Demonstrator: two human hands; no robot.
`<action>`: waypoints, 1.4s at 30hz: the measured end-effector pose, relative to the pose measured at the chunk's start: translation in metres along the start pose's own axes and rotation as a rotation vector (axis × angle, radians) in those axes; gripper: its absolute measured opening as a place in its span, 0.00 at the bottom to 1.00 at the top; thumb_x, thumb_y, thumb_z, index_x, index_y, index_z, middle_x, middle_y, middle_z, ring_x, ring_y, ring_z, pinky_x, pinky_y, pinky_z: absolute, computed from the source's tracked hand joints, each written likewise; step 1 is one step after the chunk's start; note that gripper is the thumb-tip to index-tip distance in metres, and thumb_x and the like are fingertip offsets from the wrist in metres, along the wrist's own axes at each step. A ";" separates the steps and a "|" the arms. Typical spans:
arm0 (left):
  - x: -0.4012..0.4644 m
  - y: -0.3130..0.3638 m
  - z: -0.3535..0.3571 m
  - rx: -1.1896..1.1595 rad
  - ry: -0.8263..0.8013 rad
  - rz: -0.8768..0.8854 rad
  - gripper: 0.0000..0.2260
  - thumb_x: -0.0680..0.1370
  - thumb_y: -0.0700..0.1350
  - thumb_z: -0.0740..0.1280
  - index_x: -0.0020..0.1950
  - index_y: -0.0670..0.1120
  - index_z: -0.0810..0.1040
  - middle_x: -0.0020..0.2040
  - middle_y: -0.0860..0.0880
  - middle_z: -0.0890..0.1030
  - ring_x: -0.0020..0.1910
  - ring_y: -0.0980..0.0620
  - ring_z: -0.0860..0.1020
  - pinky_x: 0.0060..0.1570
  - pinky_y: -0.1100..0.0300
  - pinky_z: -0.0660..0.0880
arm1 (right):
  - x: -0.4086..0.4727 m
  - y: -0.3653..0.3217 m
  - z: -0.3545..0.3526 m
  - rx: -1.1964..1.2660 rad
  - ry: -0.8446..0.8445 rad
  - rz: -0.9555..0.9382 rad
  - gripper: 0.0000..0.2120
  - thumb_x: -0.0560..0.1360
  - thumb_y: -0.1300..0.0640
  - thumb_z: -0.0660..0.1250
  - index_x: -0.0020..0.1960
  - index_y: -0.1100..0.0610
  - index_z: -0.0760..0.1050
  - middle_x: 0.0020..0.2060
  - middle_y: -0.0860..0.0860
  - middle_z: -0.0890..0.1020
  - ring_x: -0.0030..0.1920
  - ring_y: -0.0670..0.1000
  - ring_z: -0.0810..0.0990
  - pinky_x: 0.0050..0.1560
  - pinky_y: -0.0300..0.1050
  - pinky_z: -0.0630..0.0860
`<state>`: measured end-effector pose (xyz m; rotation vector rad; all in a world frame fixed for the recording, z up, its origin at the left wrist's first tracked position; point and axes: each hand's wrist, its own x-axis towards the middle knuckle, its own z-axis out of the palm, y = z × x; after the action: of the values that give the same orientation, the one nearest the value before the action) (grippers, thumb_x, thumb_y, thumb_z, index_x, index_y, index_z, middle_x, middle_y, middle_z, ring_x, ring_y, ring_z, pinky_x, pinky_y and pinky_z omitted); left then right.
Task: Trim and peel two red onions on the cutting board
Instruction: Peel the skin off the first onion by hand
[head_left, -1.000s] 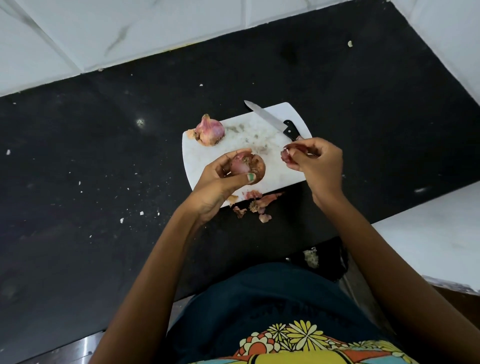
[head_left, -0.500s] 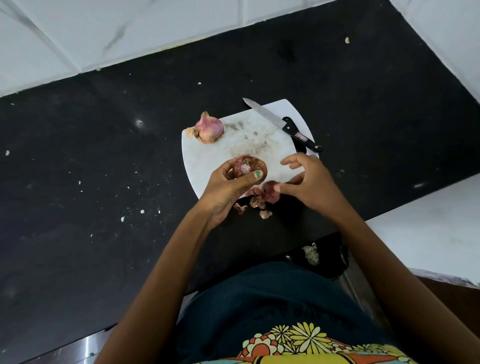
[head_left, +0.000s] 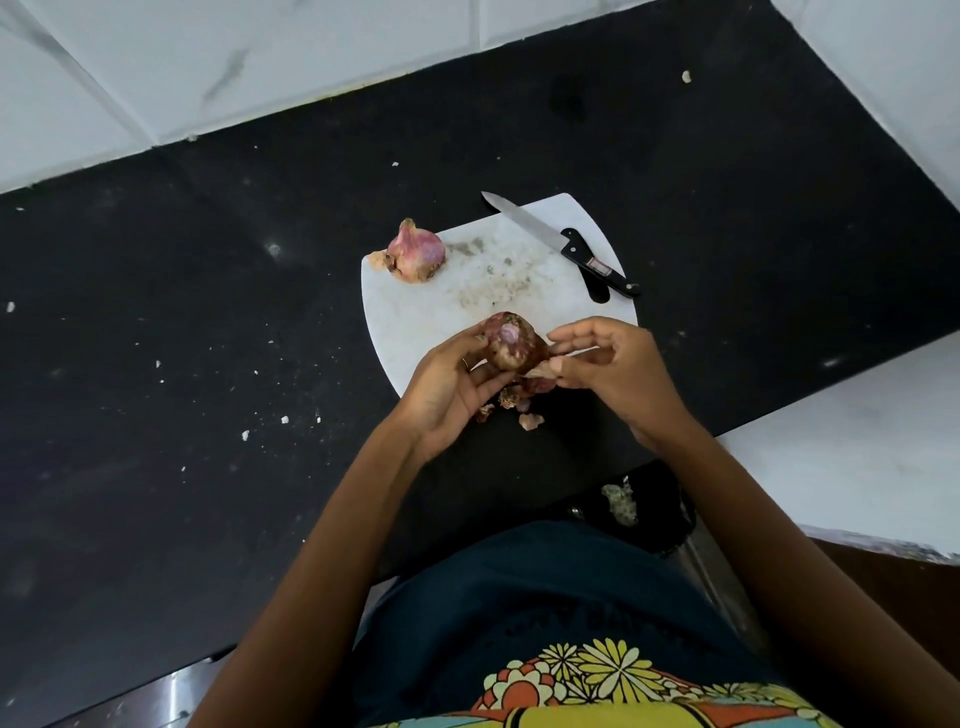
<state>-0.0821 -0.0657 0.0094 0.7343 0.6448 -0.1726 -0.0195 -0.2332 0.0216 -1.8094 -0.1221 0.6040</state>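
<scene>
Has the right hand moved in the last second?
Yes. The right hand has come down from beside the knife handle toward the board's near edge, pinching skin on the held onion.

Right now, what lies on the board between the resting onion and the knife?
In the head view, only stained, crumb-flecked cutting board lies between the onion and knife.

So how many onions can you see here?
2. One onion lies at the cutting board's far left corner; the other onion is held in the left hand. None looks hidden.
</scene>
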 end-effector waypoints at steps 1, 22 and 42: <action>-0.001 0.000 0.001 -0.005 0.001 -0.009 0.13 0.80 0.37 0.56 0.61 0.39 0.75 0.55 0.42 0.79 0.47 0.50 0.80 0.49 0.60 0.80 | 0.000 0.003 -0.001 -0.007 0.013 0.004 0.11 0.70 0.69 0.72 0.49 0.58 0.79 0.43 0.56 0.83 0.41 0.49 0.82 0.40 0.39 0.81; -0.015 0.002 0.000 0.188 -0.191 0.089 0.23 0.69 0.33 0.70 0.63 0.44 0.77 0.58 0.44 0.80 0.54 0.51 0.81 0.51 0.62 0.77 | -0.015 -0.036 0.008 -0.296 0.082 -0.319 0.06 0.75 0.59 0.69 0.51 0.56 0.83 0.45 0.46 0.83 0.46 0.41 0.81 0.45 0.29 0.75; -0.016 0.010 -0.014 0.401 -0.173 0.183 0.25 0.65 0.34 0.72 0.62 0.45 0.78 0.55 0.47 0.83 0.56 0.51 0.81 0.52 0.61 0.77 | -0.015 -0.039 0.008 -0.438 -0.019 -0.420 0.08 0.70 0.60 0.75 0.48 0.60 0.84 0.41 0.51 0.84 0.42 0.43 0.81 0.46 0.34 0.78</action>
<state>-0.0981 -0.0507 0.0170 1.1463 0.3770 -0.1969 -0.0276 -0.2187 0.0609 -2.1115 -0.6731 0.3064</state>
